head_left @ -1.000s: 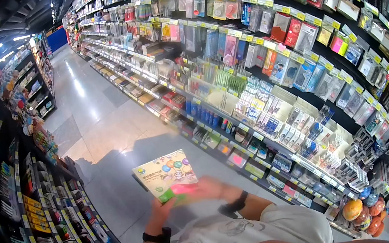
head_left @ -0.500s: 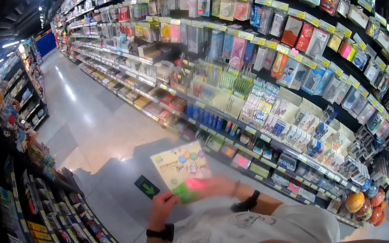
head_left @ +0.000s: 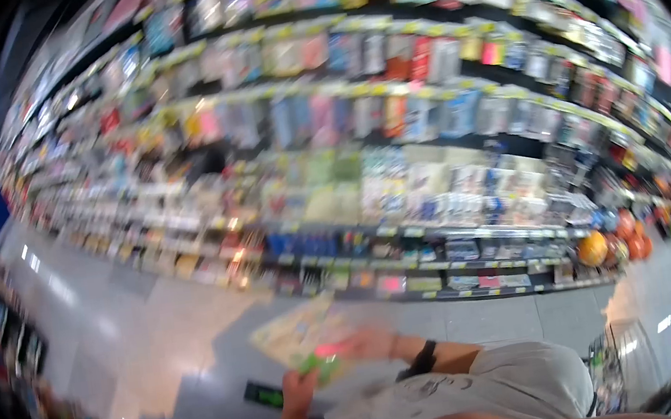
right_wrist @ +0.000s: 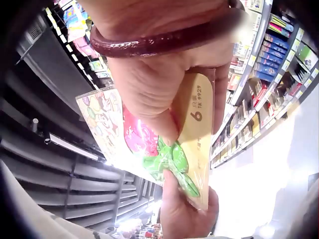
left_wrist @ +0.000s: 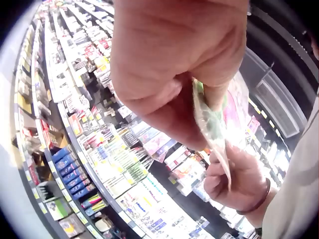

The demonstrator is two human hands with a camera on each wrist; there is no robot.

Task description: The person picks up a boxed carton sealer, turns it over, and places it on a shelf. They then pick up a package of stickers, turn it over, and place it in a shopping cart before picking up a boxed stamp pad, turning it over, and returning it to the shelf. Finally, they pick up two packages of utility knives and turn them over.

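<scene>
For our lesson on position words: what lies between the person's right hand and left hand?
In the right wrist view, the packet lies between the right hand and the left hand, its green contents showing there.

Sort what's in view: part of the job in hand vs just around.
In the job:
balloon pack, pink and green
left hand, gripping it
right hand, gripping it

Just around:
black-and-green floor sign
blue packs, shelved
orange ball-shaped item

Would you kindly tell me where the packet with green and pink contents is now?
In the right wrist view, the packet is near the centre, between the right hand above it and the left hand below, both holding it.
</scene>
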